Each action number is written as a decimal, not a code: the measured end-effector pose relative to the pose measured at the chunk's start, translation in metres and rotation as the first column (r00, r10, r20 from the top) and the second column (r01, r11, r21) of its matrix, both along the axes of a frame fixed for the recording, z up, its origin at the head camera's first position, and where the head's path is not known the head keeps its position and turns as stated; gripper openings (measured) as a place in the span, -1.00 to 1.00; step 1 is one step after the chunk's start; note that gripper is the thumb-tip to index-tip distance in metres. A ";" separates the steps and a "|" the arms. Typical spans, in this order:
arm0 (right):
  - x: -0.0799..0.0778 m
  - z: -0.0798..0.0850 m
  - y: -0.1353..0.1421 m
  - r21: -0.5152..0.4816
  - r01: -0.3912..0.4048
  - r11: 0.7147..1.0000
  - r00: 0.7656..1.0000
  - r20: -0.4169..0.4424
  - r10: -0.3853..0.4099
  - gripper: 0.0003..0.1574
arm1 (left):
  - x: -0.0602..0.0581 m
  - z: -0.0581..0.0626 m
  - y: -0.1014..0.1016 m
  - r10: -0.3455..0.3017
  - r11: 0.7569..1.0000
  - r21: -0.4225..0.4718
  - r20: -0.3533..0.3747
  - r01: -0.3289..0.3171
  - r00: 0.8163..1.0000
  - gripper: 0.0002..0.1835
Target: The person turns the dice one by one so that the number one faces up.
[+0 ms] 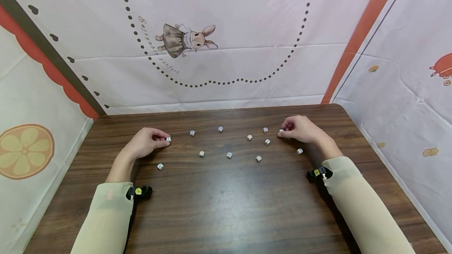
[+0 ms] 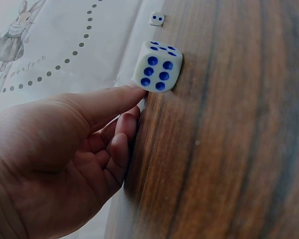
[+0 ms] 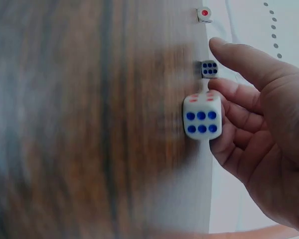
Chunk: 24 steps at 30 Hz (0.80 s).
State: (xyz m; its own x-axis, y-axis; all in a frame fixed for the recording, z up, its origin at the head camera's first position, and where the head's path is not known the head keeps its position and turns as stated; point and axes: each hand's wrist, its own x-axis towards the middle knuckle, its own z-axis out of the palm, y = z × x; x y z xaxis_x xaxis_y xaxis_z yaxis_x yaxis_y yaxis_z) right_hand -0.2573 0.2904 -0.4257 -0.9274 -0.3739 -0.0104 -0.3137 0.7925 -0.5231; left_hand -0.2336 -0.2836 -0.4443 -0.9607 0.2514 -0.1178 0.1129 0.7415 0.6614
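Observation:
My left hand (image 1: 146,143) is at the left of the brown table, pinching a white die (image 1: 168,139) between thumb and fingertips. In the left wrist view, the left hand's (image 2: 60,154) thumb tip is by a larger-looking near die (image 2: 158,67), and the pinched die cannot be made out. My right hand (image 1: 301,128) is at the right, thumb and index finger about another die (image 1: 281,131). The right wrist view has a small die (image 3: 209,68) between that hand's (image 3: 274,119) thumb and index finger; a slim gap seems to show by the thumb. Both hands rest low, near the tabletop.
Several white dice lie scattered between the hands, among them a die (image 1: 220,129) at the back and a die (image 1: 229,155) nearer. One die (image 1: 160,166) lies by the left wrist, another die (image 1: 299,151) by the right. Printed cloth (image 1: 240,62) hangs behind the table (image 1: 226,214).

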 end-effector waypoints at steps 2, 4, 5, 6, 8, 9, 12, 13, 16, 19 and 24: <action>0.000 0.001 -0.002 0.025 0.014 1.000 1.000 -0.001 -0.014 -0.70 | 0.000 0.000 0.000 -0.001 1.000 -0.001 0.000 0.001 1.000 -0.77; 0.000 0.002 -0.003 0.039 0.020 0.999 1.000 0.007 -0.020 -0.70 | 0.000 0.000 0.000 -0.004 1.000 -0.004 0.000 0.004 1.000 -0.76; -0.001 0.003 -0.004 0.043 0.019 0.999 1.000 0.012 -0.020 -0.70 | 0.000 0.001 0.000 -0.003 1.000 -0.005 0.000 0.003 1.000 -0.77; -0.001 0.003 -0.004 0.046 0.017 0.999 1.000 0.016 -0.017 -0.71 | 0.000 0.001 0.000 -0.002 1.000 -0.006 0.000 0.002 1.000 -0.77; -0.001 0.003 -0.005 0.046 0.006 0.999 1.000 0.022 -0.007 -0.75 | 0.000 0.001 0.001 -0.004 1.000 -0.008 0.000 0.004 1.000 -0.77; -0.001 0.003 -0.005 0.045 -0.001 0.999 1.000 0.022 0.000 -0.77 | 0.000 0.001 0.001 -0.004 1.000 -0.008 0.001 0.004 1.000 -0.77; -0.001 0.003 -0.005 0.034 -0.026 0.999 0.999 0.021 0.026 -0.83 | 0.000 0.001 0.001 -0.003 1.000 -0.008 0.002 0.003 1.000 -0.77; -0.001 0.003 -0.005 0.031 -0.034 0.999 0.999 0.020 0.033 -0.85 | 0.000 0.001 0.000 -0.003 1.000 -0.008 0.002 0.003 1.000 -0.77; -0.001 0.002 -0.005 0.020 -0.053 0.998 0.998 0.014 0.053 -0.89 | 0.000 0.002 0.000 -0.002 1.000 -0.009 0.000 0.002 1.000 -0.77; -0.001 0.002 -0.005 0.014 -0.070 0.997 0.998 0.009 0.070 -0.92 | 0.000 0.002 0.000 -0.001 1.000 -0.009 -0.001 0.001 1.000 -0.77; 0.000 0.001 -0.005 0.001 -0.087 0.996 0.996 0.019 0.087 -0.92 | 0.001 0.000 0.000 0.001 1.000 -0.004 0.003 -0.001 1.000 -0.77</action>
